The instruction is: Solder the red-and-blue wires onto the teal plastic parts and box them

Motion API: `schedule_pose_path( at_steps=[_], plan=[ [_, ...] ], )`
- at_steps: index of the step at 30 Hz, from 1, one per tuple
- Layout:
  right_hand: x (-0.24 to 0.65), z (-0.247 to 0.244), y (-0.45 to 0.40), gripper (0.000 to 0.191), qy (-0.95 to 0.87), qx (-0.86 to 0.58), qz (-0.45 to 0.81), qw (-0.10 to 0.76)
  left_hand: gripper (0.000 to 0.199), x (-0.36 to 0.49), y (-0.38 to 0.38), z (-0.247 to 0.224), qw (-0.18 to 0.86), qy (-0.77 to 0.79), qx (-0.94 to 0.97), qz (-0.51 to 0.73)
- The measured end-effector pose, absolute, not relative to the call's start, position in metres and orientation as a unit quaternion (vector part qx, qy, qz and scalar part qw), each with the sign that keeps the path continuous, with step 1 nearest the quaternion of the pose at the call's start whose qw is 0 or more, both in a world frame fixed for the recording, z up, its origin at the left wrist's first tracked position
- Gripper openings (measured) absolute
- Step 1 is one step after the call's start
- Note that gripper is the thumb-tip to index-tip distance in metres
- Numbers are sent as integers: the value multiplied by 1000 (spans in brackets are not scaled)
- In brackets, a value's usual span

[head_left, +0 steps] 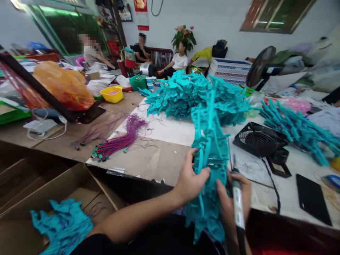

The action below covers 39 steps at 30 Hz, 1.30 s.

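My left hand [191, 179] grips the left side of a teal plastic part [211, 159], with the thumb lying on its face. Against the right edge of the same part rests my right hand [233, 194], thumb on the plastic. That hand also holds a pen-like tool with a silver grip [238, 205], its thin tip pointing up and its cable running down. The teal part is upright over the table's front edge. Behind it lies a large heap of teal parts [183, 94]. A bundle of red and purple wires [119, 141] is spread on the table to the left.
A black fan [256, 139] and a black flat object [312, 198] lie to the right, near more teal pieces [300, 127]. At lower left, a cardboard box [106, 191] contains teal parts [63, 223]. A yellow basket [112, 95] stands farther back. Several people sit beyond the table.
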State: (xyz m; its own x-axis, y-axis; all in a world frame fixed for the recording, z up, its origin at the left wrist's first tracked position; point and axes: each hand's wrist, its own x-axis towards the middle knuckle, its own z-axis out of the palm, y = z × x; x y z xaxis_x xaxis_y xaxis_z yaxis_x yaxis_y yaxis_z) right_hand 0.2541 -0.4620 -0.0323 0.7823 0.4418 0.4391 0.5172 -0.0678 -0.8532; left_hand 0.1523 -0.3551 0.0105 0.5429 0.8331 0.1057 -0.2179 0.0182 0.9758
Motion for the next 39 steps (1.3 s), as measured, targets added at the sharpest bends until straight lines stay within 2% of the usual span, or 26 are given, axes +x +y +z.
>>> schedule_pose_path(
  at_steps=[3,7,11,19,23,27,29,32,34,39],
  plan=[
    [255,-65,-430,46,-296,-723,85,619,54,164,-336,-25,601,359,611,370],
    [271,-90,-399,47,-319,-748,75,578,59,198,-307,-49,532,430,666,297],
    [290,-96,-400,39,-320,-786,41,526,65,217,-298,-56,520,432,688,264],
    [304,-96,-401,35,-345,-818,27,460,58,169,-286,-48,520,397,678,334],
    [307,-90,-399,34,-335,-818,21,468,55,110,-263,-43,386,381,784,303],
    [308,-85,-402,33,-325,-808,17,491,53,63,-248,-73,260,397,857,201],
    [307,-83,-403,32,-320,-803,16,502,50,56,-248,-92,200,414,875,154],
    [303,-82,-403,30,-319,-802,18,505,48,73,-261,-106,137,417,879,186],
    [299,-80,-402,29,-320,-803,15,502,54,100,-274,-107,146,377,887,223],
    [295,-70,-410,27,-321,-813,-8,486,66,158,-303,-95,278,324,879,211]
  ],
)
